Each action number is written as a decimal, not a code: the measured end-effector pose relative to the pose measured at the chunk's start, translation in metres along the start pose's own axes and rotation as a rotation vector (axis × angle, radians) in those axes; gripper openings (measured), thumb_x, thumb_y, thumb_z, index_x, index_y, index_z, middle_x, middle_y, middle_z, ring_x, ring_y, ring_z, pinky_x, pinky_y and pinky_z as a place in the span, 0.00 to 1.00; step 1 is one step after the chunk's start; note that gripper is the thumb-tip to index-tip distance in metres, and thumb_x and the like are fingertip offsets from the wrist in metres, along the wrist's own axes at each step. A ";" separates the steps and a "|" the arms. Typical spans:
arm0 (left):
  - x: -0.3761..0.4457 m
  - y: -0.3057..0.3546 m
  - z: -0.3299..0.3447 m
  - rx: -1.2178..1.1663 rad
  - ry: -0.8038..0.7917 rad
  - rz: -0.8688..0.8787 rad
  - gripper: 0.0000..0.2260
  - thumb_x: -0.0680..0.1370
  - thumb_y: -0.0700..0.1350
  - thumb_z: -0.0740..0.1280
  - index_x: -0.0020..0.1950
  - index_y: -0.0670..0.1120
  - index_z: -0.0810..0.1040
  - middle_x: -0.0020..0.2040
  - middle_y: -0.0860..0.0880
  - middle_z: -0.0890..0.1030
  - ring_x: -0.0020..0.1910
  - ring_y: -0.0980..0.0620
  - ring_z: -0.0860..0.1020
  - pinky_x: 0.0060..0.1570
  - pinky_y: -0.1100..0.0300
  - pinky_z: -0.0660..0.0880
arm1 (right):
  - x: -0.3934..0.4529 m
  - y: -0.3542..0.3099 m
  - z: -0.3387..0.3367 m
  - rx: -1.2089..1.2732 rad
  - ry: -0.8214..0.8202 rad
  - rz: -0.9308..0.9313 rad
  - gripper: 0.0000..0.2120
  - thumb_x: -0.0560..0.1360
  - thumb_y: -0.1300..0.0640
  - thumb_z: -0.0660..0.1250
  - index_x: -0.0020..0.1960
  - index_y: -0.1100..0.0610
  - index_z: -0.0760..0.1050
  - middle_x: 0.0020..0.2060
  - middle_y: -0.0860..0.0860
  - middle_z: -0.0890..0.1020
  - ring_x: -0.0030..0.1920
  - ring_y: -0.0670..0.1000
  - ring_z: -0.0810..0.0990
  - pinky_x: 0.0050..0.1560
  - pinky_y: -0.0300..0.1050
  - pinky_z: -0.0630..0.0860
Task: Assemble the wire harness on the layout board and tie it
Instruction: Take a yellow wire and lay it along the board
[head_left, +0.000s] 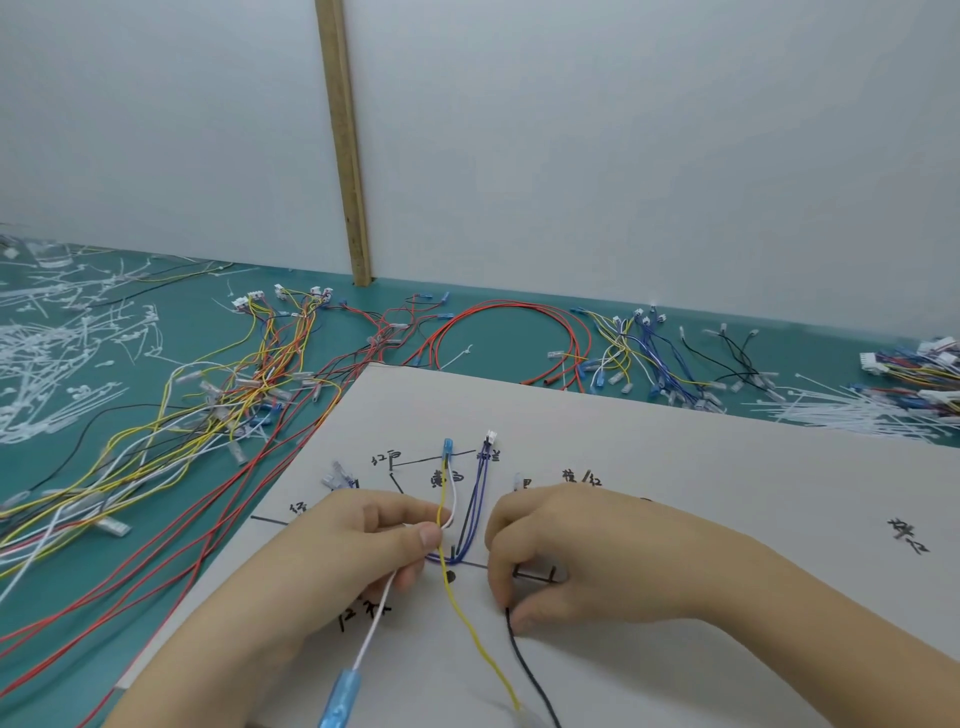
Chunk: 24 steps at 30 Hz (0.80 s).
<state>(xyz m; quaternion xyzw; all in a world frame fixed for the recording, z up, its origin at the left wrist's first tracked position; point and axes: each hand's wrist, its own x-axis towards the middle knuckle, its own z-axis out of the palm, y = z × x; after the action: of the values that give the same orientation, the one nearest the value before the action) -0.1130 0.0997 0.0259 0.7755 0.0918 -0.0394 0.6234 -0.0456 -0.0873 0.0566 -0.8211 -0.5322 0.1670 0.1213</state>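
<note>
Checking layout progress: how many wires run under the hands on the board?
4 colours: yellow and white in left hand, black under right hand, blue bundle between. Strands may be hidden.

You've got a green counter (156, 545) under everything, a plain white wall (623, 156) behind it, and an upright wooden strip (345, 145) standing against that wall, reaching down to the counter's back edge.

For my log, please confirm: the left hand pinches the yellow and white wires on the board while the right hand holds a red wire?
Not quite. In the head view the right hand holds a black wire, not red. The left hand does pinch the yellow wire and white wire on the layout board.
</note>
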 end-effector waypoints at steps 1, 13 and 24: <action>0.000 0.000 0.000 -0.016 -0.001 -0.005 0.06 0.76 0.39 0.65 0.48 0.44 0.81 0.22 0.52 0.72 0.21 0.59 0.66 0.22 0.72 0.63 | 0.000 -0.001 0.001 -0.003 0.018 0.004 0.04 0.71 0.53 0.69 0.46 0.51 0.79 0.45 0.43 0.73 0.45 0.42 0.72 0.50 0.42 0.70; -0.001 -0.005 0.005 0.374 -0.027 0.084 0.05 0.75 0.47 0.67 0.42 0.57 0.80 0.24 0.53 0.77 0.24 0.60 0.68 0.30 0.64 0.64 | 0.004 -0.001 0.011 0.152 0.158 0.132 0.27 0.66 0.51 0.74 0.56 0.37 0.61 0.48 0.37 0.68 0.42 0.34 0.70 0.43 0.26 0.66; -0.007 -0.007 0.011 0.592 0.058 0.152 0.02 0.74 0.52 0.66 0.41 0.58 0.76 0.30 0.61 0.78 0.28 0.63 0.72 0.29 0.68 0.65 | 0.013 -0.003 0.004 0.057 0.064 0.054 0.31 0.68 0.52 0.74 0.68 0.49 0.66 0.63 0.45 0.70 0.58 0.46 0.73 0.59 0.37 0.66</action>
<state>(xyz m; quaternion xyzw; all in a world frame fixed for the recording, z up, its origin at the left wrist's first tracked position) -0.1210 0.0895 0.0181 0.9288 0.0361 0.0045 0.3687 -0.0444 -0.0739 0.0520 -0.8362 -0.5008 0.1591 0.1572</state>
